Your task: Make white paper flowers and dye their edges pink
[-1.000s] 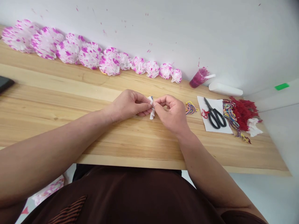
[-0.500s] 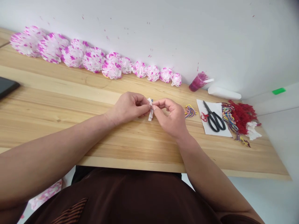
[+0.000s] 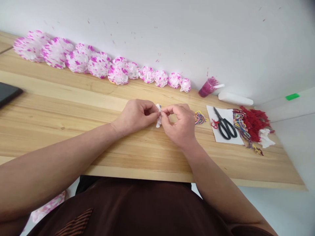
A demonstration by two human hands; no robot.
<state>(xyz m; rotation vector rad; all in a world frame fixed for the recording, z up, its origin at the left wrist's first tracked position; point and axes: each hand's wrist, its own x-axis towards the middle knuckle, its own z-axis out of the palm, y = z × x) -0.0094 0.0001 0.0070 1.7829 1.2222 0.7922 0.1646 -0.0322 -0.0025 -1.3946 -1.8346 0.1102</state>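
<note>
A narrow folded strip of white tissue paper (image 3: pixel 158 124) stands between my hands over the middle of the table. My left hand (image 3: pixel 137 113) pinches it from the left with thumb and forefinger. From the right, my right hand (image 3: pixel 180 122) is pinched closed against its middle, fingertips touching the left ones. A bit of dark blue shows by the strip's top end; whether string is in my fingers is hidden. Just right of my right hand lies a bundle of coloured strings (image 3: pixel 201 118).
Several pink-and-white paper flowers (image 3: pixel 98 64) line the wall. A cup of purple-red liquid (image 3: pixel 207 88) and a white container (image 3: pixel 235 98) stand right of them. Black-handled scissors (image 3: pixel 225 126) lie on white paper (image 3: pixel 213 113), beside a red heap (image 3: pixel 257 119). A dark flat object (image 3: pixel 9 93) lies left.
The view has shifted slightly. Both hands keep their pinch on the paper strip, and the right fingers have bent a little differently around its middle.
</note>
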